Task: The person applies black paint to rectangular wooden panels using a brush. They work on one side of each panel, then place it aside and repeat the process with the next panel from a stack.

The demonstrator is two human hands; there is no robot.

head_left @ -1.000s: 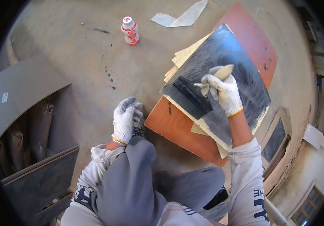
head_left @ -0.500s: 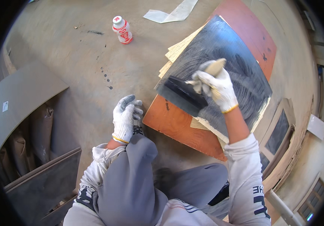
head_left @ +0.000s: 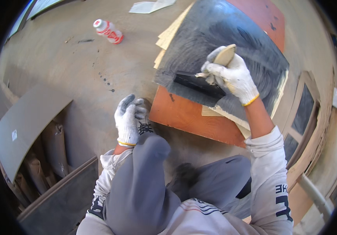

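My right hand [head_left: 233, 72], in a white knit glove with a yellow cuff edge, grips the pale wooden handle of a wide flat brush [head_left: 196, 84]. The black head of the brush lies across the near-left part of a black-coated board [head_left: 254, 58], where curved streaks mark the surface. My left hand [head_left: 128, 117], gloved in white with greyish fingertips, hovers by my left knee and shoe. Its fingers are loosely bent and apart, with nothing in them.
Reddish-brown panels [head_left: 192, 121] and pale wood sheets [head_left: 174, 29] lie under the black board. A red-and-white bottle [head_left: 109, 32] stands on the floor beyond my left hand. Grey boards [head_left: 31, 117] lean at the left; a framed panel [head_left: 301, 109] stands at the right.
The whole view has turned and shifted a little. The brush stays in my right hand on the board's near-left part, slightly further in from its left corner. My left hand remains by the knee.
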